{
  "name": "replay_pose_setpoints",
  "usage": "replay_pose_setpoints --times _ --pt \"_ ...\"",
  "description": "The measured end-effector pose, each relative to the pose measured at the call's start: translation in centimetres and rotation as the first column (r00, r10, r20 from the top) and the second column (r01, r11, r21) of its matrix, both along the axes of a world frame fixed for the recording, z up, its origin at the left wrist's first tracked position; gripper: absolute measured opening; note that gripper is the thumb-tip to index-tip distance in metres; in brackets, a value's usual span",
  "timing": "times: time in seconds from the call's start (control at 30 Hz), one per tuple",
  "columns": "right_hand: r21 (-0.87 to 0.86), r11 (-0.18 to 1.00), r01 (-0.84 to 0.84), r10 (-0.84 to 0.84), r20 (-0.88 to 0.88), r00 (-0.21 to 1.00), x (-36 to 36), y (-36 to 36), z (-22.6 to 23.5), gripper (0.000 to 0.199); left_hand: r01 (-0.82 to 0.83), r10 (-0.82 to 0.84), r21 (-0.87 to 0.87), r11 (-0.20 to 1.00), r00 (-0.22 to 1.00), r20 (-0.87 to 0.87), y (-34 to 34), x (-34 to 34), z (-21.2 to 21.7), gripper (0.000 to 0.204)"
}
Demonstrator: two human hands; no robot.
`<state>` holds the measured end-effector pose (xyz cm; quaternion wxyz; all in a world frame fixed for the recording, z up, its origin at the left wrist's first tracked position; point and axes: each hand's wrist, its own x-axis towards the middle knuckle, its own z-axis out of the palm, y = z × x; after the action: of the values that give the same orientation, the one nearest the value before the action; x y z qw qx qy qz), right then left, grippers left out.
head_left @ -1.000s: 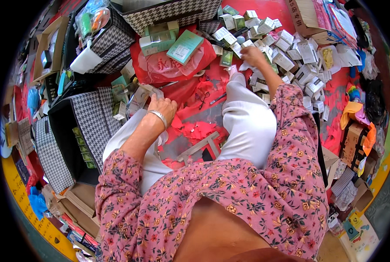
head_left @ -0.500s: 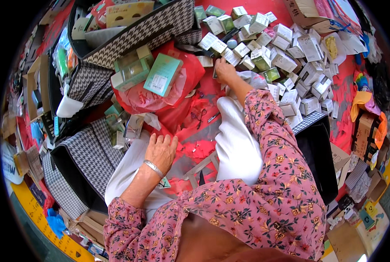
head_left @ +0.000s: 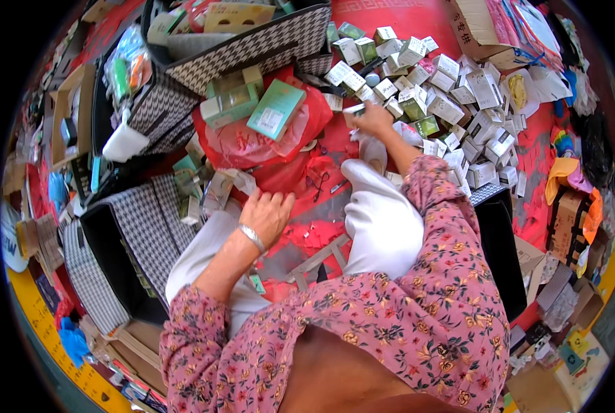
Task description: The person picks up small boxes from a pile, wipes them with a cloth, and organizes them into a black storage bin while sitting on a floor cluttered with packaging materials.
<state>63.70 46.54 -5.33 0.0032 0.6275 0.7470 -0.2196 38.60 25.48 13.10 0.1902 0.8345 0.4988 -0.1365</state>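
The right hand (head_left: 375, 118) reaches far into the pile of small boxes (head_left: 452, 103) and grips a white box (head_left: 354, 109) at the pile's left edge. The left hand (head_left: 267, 213) rests open, fingers spread, on the near left knee (head_left: 214, 237), beside the red bag (head_left: 266, 144).

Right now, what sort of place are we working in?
Probably a packing or sorting spot on a floor: a heap of small white and green boxes, houndstooth storage bins, and a red plastic bag holding more cartons.
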Motion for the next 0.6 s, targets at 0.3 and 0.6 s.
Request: replay_pose_setpoints --times 0.3,0.6 --pt "-0.761 0.649 0.011 -0.677 -0.571 0.465 -1.9 -0.3 20.4 0.034 -0.565 0.310 -0.014 0.825 0.433 0.846 4.4 -0.8 1.6 0.074" --pt "-0.791 0.539 -0.291 -0.646 -0.609 0.461 -13.5 -7.7 28.3 0.035 -0.378 0.246 -0.275 0.884 -0.123 0.961 5.2 -4.8 3.3 0.074"
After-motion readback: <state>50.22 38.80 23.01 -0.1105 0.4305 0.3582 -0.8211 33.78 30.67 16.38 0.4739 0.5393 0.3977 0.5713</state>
